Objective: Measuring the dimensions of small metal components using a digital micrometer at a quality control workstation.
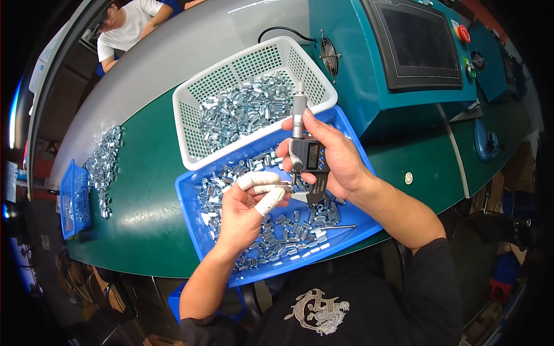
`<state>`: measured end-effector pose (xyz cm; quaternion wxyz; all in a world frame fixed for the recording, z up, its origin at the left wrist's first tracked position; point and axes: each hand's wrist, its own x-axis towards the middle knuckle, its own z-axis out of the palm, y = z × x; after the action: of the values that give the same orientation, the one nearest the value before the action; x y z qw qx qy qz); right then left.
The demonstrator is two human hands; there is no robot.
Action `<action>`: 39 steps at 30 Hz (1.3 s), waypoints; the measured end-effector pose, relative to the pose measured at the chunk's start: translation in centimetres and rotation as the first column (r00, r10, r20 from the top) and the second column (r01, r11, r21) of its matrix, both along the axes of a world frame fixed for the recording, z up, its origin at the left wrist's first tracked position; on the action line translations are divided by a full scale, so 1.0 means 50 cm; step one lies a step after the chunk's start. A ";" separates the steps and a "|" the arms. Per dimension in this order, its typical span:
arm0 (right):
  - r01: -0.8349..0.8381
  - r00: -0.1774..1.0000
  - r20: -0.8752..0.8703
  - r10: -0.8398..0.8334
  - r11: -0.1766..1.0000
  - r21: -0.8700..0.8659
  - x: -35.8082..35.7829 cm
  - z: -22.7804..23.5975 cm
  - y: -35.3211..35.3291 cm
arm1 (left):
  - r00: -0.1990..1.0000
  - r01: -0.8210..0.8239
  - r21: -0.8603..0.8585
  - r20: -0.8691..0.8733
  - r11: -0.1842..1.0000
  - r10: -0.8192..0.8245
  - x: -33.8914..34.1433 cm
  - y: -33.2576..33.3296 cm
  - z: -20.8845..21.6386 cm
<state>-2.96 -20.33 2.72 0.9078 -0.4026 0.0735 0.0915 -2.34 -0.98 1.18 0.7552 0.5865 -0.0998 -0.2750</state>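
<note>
My right hand (341, 164) is closed round a digital micrometer (299, 151), its thimble up and its frame slanting down. Between the fingers of my left hand (241, 216), some wearing white finger covers, a small metal piece (284, 185) is pinched at the micrometer's jaws. Whether the jaws touch it I cannot tell. Both hands are over a blue tray (189, 222) strewn with short, shiny hex-shaped metal pieces (283, 235). A thin metal rod (340, 226) lies in the tray's right part.
Behind the tray, a white perforated basket (180, 130) holds many similar pieces. More lie in a pile (105, 164) on the green table (150, 202), beside a small blue basket (64, 202). At right stands a teal machine (346, 69) with a screen. Another person (130, 26) sits across.
</note>
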 end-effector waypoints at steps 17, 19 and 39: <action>-0.002 1.000 0.014 0.000 0.996 0.090 -0.001 0.002 0.000 | 0.998 0.031 0.019 -0.057 0.999 -0.030 -0.006 -0.001 0.009; -0.004 1.000 0.016 0.003 0.996 0.085 -0.001 0.003 0.001 | 0.998 0.039 0.020 -0.054 0.999 -0.038 -0.005 -0.001 0.011; 0.002 1.000 -0.002 -0.002 0.996 0.089 -0.001 0.004 -0.001 | 0.997 0.060 0.016 -0.051 0.998 -0.059 -0.004 -0.001 0.008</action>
<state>-3.02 -20.38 2.92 0.9249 -0.3616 0.0706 0.0943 -2.56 -1.04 1.59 0.7437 0.5830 -0.0958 -0.3130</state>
